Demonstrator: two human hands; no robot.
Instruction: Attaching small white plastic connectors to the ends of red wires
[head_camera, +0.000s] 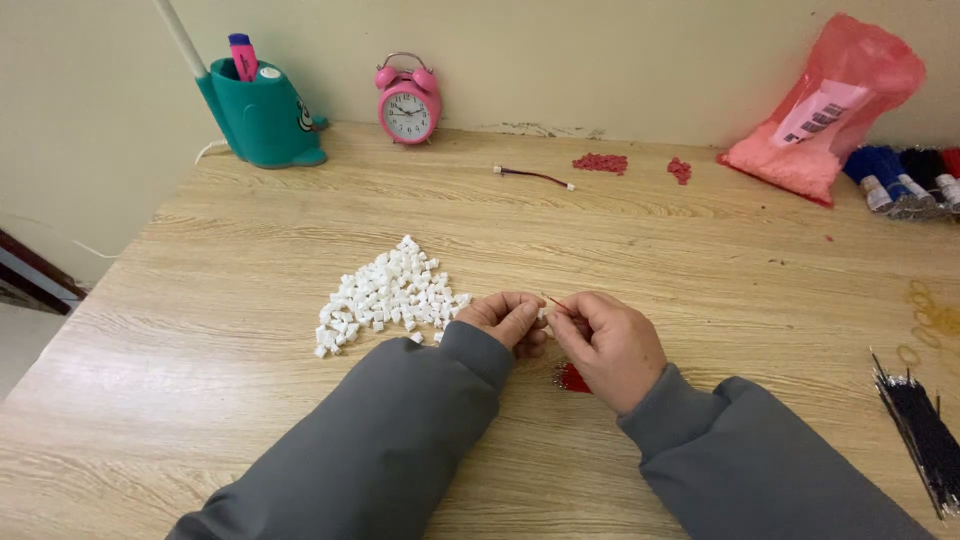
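My left hand (510, 320) and my right hand (608, 345) meet at the middle of the wooden table (250, 250), fingertips pinched together. Between them runs a thin red wire (555, 301), held by my right fingers. My left fingers are closed on something small and pale, mostly hidden. A heap of small white plastic pieces (390, 293) lies just left of my left hand. A bunch of red wires (571, 378) lies under my right hand, partly covered by it.
At the back stand a teal pen holder (262, 118) and a pink alarm clock (408, 104). A short wired connector (533, 176), small red piles (600, 162), a pink bag (830, 110), dark spools (900, 178) and black wires (925, 440) lie to the right.
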